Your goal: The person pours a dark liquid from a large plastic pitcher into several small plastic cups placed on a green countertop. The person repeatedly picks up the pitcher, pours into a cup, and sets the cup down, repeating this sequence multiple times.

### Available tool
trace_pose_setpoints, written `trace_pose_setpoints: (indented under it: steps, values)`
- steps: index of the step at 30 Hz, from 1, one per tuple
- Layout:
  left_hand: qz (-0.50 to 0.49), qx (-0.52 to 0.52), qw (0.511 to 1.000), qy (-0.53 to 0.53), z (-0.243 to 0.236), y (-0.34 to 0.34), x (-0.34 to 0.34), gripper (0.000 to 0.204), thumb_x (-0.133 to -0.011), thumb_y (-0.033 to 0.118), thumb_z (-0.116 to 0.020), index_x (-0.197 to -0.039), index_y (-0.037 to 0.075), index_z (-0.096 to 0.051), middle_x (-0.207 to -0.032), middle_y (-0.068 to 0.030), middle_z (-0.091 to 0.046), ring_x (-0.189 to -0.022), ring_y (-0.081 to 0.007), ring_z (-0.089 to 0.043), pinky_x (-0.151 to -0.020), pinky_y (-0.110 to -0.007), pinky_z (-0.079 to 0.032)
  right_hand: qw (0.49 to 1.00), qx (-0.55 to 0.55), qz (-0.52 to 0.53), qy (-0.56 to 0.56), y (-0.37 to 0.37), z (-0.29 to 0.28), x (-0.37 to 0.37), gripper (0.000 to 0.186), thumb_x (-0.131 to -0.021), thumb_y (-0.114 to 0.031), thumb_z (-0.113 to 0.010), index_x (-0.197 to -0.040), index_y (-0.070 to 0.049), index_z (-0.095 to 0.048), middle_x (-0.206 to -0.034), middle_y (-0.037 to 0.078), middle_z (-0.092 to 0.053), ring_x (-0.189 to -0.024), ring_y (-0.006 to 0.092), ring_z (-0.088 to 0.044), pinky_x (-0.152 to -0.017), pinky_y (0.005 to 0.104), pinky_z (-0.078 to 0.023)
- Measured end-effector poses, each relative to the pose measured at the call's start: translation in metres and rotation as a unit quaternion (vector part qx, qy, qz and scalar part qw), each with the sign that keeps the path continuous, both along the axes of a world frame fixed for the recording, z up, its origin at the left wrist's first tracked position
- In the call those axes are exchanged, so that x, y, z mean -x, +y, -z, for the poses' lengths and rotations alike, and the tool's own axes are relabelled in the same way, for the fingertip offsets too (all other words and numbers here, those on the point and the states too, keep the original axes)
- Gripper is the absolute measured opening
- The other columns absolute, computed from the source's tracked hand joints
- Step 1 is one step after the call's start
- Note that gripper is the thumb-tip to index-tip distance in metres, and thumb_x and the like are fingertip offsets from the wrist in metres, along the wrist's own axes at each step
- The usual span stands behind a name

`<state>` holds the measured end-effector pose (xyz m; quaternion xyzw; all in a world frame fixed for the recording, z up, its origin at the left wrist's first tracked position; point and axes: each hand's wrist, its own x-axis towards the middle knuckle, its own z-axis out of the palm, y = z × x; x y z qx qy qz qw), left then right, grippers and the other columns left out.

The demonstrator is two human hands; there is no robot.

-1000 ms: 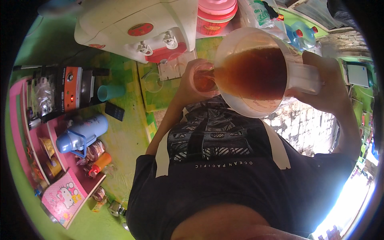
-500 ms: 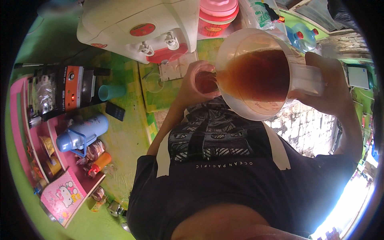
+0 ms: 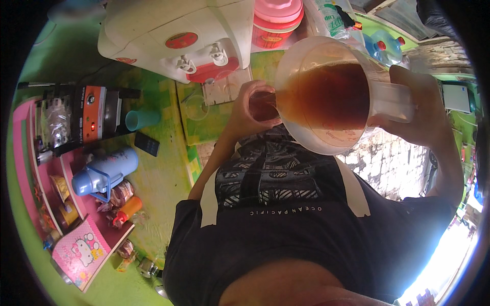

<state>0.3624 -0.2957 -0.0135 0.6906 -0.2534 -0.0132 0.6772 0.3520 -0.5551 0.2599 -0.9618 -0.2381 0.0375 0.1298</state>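
My left hand is closed around a clear cup with reddish-brown liquid in it. My right hand grips the handle of a translucent plastic pitcher, which is tipped over the cup, its brown liquid running toward the rim. The pitcher's lip is right at the cup's opening. Behind my hands stands a white water dispenser with two taps and a red drip tray. An empty clear cup sits left of my left hand.
On the green counter at left are a cup sealing machine, teal cup, phone, blue flask and orange bottle. Pink-lidded buckets and blue water bottles stand at the back.
Both hands, the cup and the tilted pitcher have shifted very slightly down and right in the picture. The grips are the same, and the cup looks darker with liquid.
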Motion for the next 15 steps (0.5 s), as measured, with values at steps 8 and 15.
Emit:
trace_pose_setpoints:
  steps: [8, 15]
  values:
    - [0.016, 0.047, 0.999, 0.023, -0.002, -0.001, 0.001, 0.087, -0.056, 0.006, -0.084, -0.126, 0.002, -0.033, -0.116, -0.0122, -0.051, -0.103, -0.0207, -0.055, -0.091, -0.035, -0.045, 0.996, -0.007, -0.016, -0.084, 0.011, 0.003, 0.006, 0.054, -0.052, -0.034, -0.087, -0.08, -0.001, -0.053, -0.065, 0.011, -0.053, -0.058, 0.0252, -0.053, -0.056, 0.0326, -0.043]
    - [0.004, 0.043, 0.999, 0.032, -0.006, 0.0, 0.002, 0.087, -0.056, 0.006, -0.085, -0.126, 0.003, -0.034, -0.117, -0.0119, -0.05, -0.106, -0.0201, -0.053, -0.091, -0.035, -0.045, 0.987, -0.152, -0.025, 0.039, 0.0, 0.013, -0.008, 0.055, -0.052, -0.029, -0.087, -0.086, 0.0, -0.055, -0.069, 0.011, -0.057, -0.06, 0.0242, -0.057, -0.059, 0.0324, -0.045]
